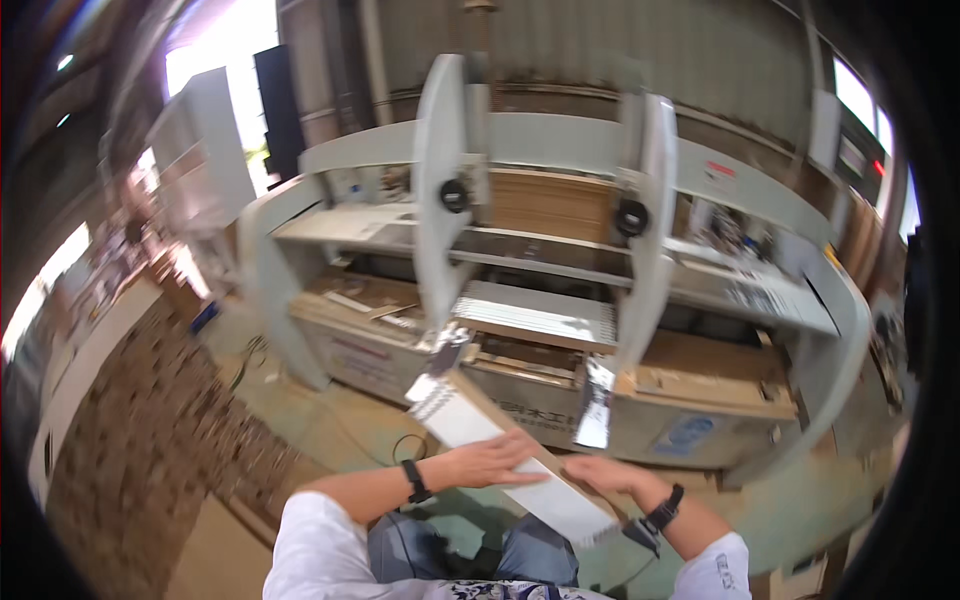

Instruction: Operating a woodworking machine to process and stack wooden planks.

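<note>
A long bundle of white panels (465, 425) with a brown side is tilted in front of my lap, its far end up to the left near the machine. My left hand (492, 459) lies across its white face, gripping it near the middle. On the opposite, brown side, my right hand (603, 473) holds the bundle nearer its lower end; some of its fingers are hidden. A dark wedge-shaped object (642, 536) shows below my right wrist, and what it is I cannot make out.
A large pale machine (440, 200) with two upright dividers and black knobs stands ahead. Another row of white panels (545, 308) lies in its middle bay. Brown boards (550, 203) stand behind. A silvery plate (594, 405) hangs off the front. A brown-flecked surface (150, 440) lies left.
</note>
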Tool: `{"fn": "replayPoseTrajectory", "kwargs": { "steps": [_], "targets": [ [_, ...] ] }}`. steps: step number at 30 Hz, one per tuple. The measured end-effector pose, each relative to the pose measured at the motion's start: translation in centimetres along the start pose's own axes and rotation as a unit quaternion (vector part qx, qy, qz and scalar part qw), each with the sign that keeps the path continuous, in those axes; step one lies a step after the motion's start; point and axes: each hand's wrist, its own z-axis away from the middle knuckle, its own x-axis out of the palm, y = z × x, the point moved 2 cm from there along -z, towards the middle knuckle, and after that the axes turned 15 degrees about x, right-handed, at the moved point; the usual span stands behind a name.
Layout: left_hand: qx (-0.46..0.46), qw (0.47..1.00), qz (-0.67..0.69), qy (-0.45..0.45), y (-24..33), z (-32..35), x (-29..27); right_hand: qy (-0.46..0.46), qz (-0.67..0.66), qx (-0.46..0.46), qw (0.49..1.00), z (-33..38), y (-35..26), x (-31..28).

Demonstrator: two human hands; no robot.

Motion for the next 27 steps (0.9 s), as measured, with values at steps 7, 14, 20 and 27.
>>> {"fn": "replayPoseTrajectory", "kwargs": {
  "steps": [7, 14, 20, 27],
  "targets": [
    [0.182, 0.969, -0.071, 0.149, 3.7, -2.7, -2.1, -0.293, -0.412, 0.093, 0.858, 1.2, 10.0, 5.7],
    [-0.013, 0.989, 0.025, 0.143, 5.1, -2.5, -2.1, -0.119, -0.410, 0.071, 0.901, 5.3, 3.2, 3.8],
    [-0.484, 0.849, 0.074, 0.198, 10.6, 8.8, -3.5, 0.292, -0.048, -0.081, 0.952, 2.7, 2.8, -7.6],
    [-0.778, 0.605, 0.027, 0.166, 27.1, 19.5, -6.9, 0.427, 0.295, -0.130, 0.844, -1.7, 7.2, -10.0]
  ]
}}
